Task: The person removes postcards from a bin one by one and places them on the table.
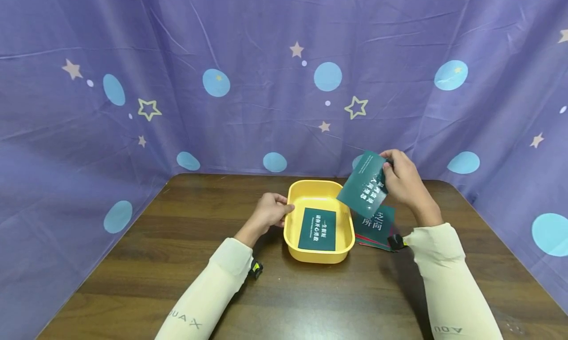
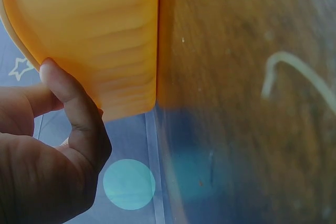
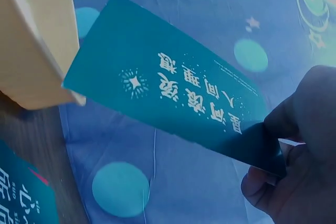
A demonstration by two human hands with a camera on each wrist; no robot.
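Note:
A green card with white lettering (image 1: 365, 185) is pinched at its edge by my right hand (image 1: 405, 180), held tilted above the table beside the tray's right rim. The right wrist view shows the same card (image 3: 157, 85) between thumb and fingers. My left hand (image 1: 268, 212) grips the left rim of a yellow plastic tray (image 1: 317, 256); the left wrist view shows its fingers (image 2: 79, 103) at the tray's wall (image 2: 121, 35). Inside the tray lies another green card (image 1: 317, 229), flat. Right of the tray rests a pile of cards (image 1: 377, 225), mostly green with red edges showing, partly hidden under the held card.
The brown wooden table (image 1: 177, 276) carries the tray and the card pile. Behind it hangs a purple curtain (image 1: 266, 84) with stars and blue dots, close to the table's back edge.

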